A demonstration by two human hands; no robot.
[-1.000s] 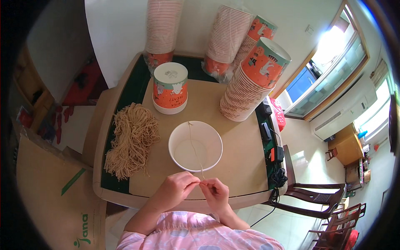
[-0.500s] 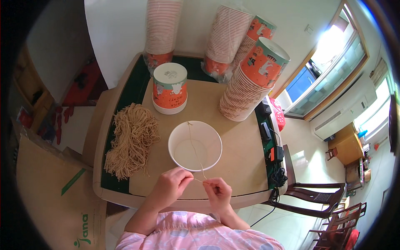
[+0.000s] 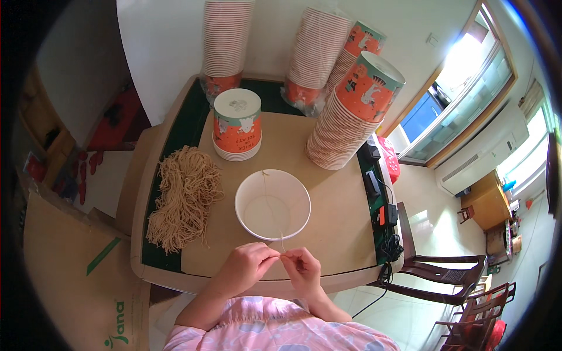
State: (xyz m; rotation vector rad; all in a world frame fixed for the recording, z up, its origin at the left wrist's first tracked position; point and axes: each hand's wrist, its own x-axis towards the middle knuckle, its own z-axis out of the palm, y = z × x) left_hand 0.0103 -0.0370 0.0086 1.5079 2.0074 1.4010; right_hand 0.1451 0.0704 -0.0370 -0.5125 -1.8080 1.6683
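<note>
A white paper bucket (image 3: 273, 233) stands upright with its mouth up, close in front of me. A thin tan string (image 3: 267, 190) runs from its far rim across the mouth and over the near rim to my fingers. My left hand (image 3: 249, 266) pinches the string, its fingertips meeting those of my right hand (image 3: 302, 270), which is pinched on it too. Whether the string is knotted there is too small to tell. To the left lies a loose heap of tan strings (image 3: 184, 199). Behind the bucket, a short upside-down stack of orange and green buckets (image 3: 237, 126) stands.
A tall leaning stack of nested buckets (image 3: 345, 126) is at the right back. Plastic-wrapped stacks (image 3: 222, 41) stand along the wall. Power strips and black cables (image 3: 387, 248) line the right table edge. A cardboard box (image 3: 76, 263) stands at the left, a dark wooden chair (image 3: 439, 272) at the right.
My hands have drawn together, so the fingertips now touch over the string. The right hand has shifted slightly left. Bucket and stacks stay in place.
</note>
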